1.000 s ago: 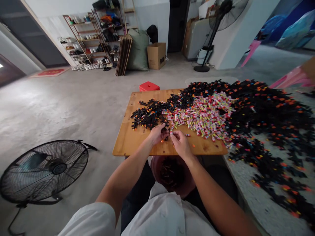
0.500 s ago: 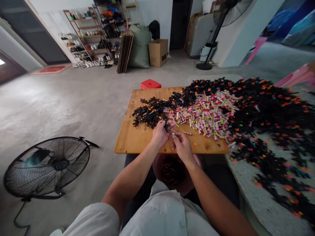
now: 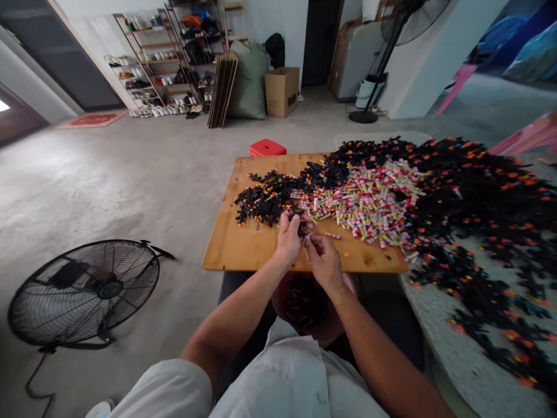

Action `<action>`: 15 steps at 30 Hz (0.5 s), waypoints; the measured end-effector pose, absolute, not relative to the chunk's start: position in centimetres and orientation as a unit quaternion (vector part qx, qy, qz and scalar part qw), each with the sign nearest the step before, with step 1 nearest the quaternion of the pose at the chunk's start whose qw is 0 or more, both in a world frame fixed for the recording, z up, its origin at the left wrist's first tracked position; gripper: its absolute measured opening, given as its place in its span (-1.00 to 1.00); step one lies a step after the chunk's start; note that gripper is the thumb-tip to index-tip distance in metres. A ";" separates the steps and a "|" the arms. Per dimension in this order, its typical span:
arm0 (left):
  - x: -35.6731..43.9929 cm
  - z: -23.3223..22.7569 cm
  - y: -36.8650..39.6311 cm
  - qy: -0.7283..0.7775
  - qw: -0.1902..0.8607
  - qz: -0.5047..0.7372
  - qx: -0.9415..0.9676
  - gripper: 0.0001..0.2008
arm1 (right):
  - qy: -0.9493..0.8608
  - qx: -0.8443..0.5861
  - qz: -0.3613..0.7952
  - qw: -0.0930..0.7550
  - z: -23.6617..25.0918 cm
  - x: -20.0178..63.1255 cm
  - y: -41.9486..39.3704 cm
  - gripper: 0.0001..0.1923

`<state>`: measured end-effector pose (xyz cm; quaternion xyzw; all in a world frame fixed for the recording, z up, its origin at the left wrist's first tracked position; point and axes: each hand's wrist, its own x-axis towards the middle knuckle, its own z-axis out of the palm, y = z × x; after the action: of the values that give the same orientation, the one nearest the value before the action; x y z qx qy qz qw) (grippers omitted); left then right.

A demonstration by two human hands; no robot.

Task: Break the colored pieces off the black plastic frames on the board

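Note:
My left hand (image 3: 289, 239) is closed on a small black plastic piece (image 3: 300, 225) that looks like a toy gun, above the front part of the wooden table. Right beside it, my right hand (image 3: 325, 261) pinches a small printed tube (image 3: 308, 238) between thumb and fingertips, its end close to the black piece. Whether the two touch is too small to make out. Just beyond my hands lie a heap of black pieces with orange tips (image 3: 263, 200) and a pile of pink, white and yellow tubes (image 3: 374, 200).
Under the table edge, a reddish tub (image 3: 282, 296) between my legs holds black pieces. More black pieces cover the stone-like surface (image 3: 452, 348) at right. A floor fan (image 3: 108, 289) stands at left, a red stool (image 3: 267, 147) behind the wooden table (image 3: 243, 255).
My left hand has moved slightly right and turned, bringing the black piece closer to the tube. My right hand has barely moved. The whole view has shifted a little.

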<state>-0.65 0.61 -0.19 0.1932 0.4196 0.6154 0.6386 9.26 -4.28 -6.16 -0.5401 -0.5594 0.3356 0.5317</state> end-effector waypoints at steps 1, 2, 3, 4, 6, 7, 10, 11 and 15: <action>-0.6 -0.2 0.5 0.422 0.632 0.615 0.210 -0.92 | -0.564 -0.545 0.325 0.528 -6.1 9.3 -4.4 -0.65; -0.6 -0.3 0.4 0.429 0.628 0.612 0.217 -0.93 | -0.566 -0.550 0.325 0.522 -6.0 9.3 -4.5 -0.65; -0.6 -0.4 0.3 0.435 0.625 0.611 0.219 -0.94 | -0.566 -0.554 0.332 0.513 -5.9 9.3 -4.6 -0.64; -0.5 -0.6 0.3 0.438 0.621 0.612 0.220 -0.95 | -0.564 -0.557 0.343 0.504 -5.8 9.3 -4.7 -0.63; -0.2 -1.3 0.2 0.432 0.617 0.621 0.217 -0.93 | -0.555 -0.557 0.374 0.492 -5.6 9.5 -4.7 -0.62; 0.0 -1.8 0.1 0.426 0.616 0.627 0.213 -0.91 | -0.550 -0.552 0.394 0.487 -5.5 9.6 -4.7 -0.61; 0.3 -3.5 -0.4 0.413 0.631 0.629 0.189 -0.88 | -0.539 -0.534 0.462 0.460 -5.5 10.0 -4.9 -0.58; 0.1 -4.0 -0.7 0.408 0.645 0.619 0.185 -0.87 | -0.534 -0.531 0.481 0.450 -5.7 10.2 -5.1 -0.57; -2.9 -5.7 -0.5 0.421 0.648 0.576 0.267 -0.86 | -0.520 -0.546 0.509 0.416 -7.0 12.2 -7.2 -0.58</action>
<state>-2.93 -0.46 -5.70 0.2669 0.4206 0.5757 0.6484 12.21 -7.23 -6.98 -0.5464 -0.5196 0.5087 0.4157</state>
